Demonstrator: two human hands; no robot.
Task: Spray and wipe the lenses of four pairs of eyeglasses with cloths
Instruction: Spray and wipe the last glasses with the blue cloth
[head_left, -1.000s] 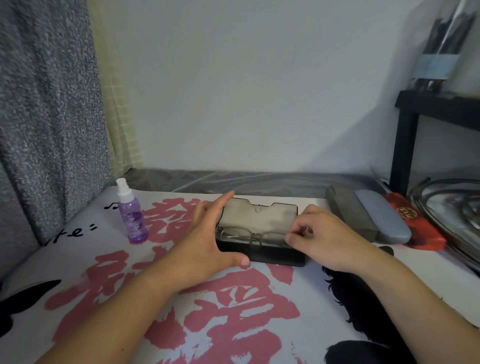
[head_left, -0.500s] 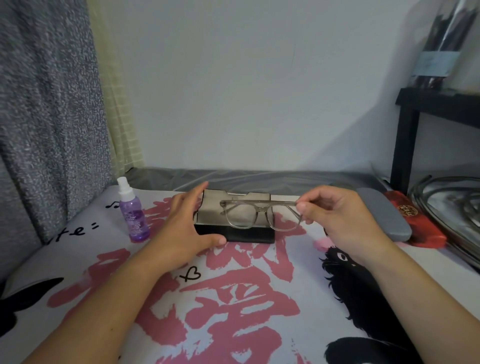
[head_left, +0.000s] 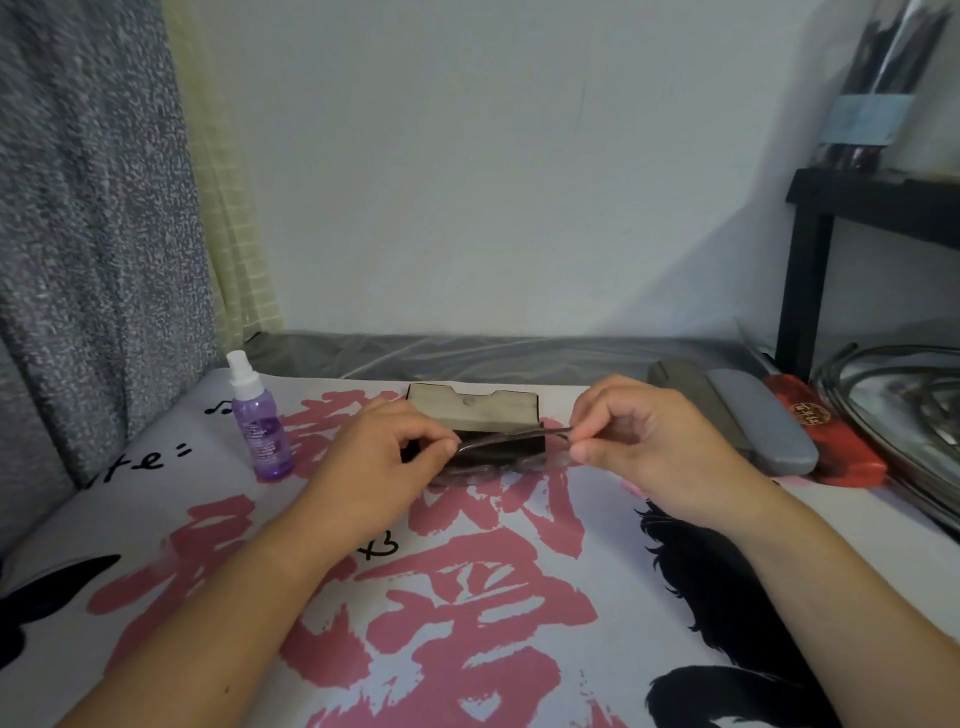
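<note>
A thin-framed pair of eyeglasses (head_left: 511, 437) hangs just above the table in front of an open black glasses case (head_left: 470, 413). My left hand (head_left: 382, 457) pinches the left end of the frame. My right hand (head_left: 636, 441) pinches the right end. The frame looks blurred and tilted nearly flat. A purple spray bottle (head_left: 260, 423) with a white cap stands upright at the left, apart from both hands. No cloth is visible.
Three closed cases lie at the right: an olive one (head_left: 693, 400), a grey-blue one (head_left: 761, 426) and a red one (head_left: 826, 431). A black shelf (head_left: 810, 270) and a metal basin (head_left: 904, 410) stand at the far right. A grey curtain (head_left: 88, 234) hangs on the left.
My right hand lifted the eyeglasses out of the case. My left hand let go of the case and took the frame's left end; the glasses now tilt flatter and lower.
</note>
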